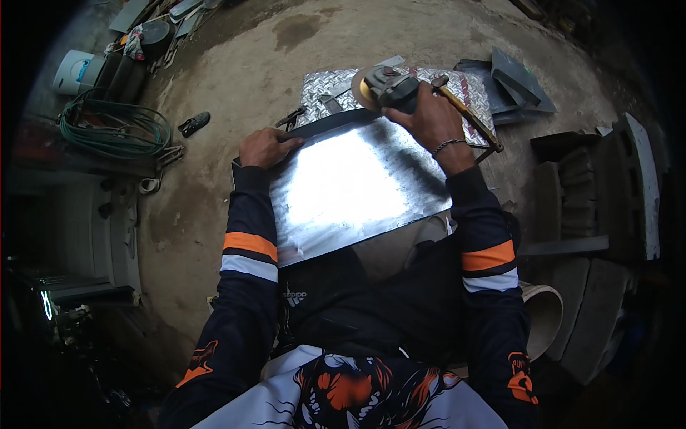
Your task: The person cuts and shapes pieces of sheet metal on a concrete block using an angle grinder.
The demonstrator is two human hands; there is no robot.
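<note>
A bright, shiny metal sheet (339,179) with a dark folded far edge lies tilted in front of my lap, light glaring off its middle. My left hand (266,148) is closed on its far left corner, thumb along the folded edge. In my right hand (431,123) is an angle grinder (394,87), held above the far right part of the sheet. Its round disc (362,90) sits at the sheet's far edge; whether it touches cannot be made out. Just right of the grinder, a hammer (468,111) with a yellowish handle rests on a diamond-pattern metal plate (318,87).
Dark sheet-metal pieces (518,82) lie beyond the plate on the right. Concrete blocks (597,186) and a round pipe (543,318) stand at my right. To the left are a coiled green hose (111,129), a white bucket (77,71) and a dark shoe (194,124) on the floor.
</note>
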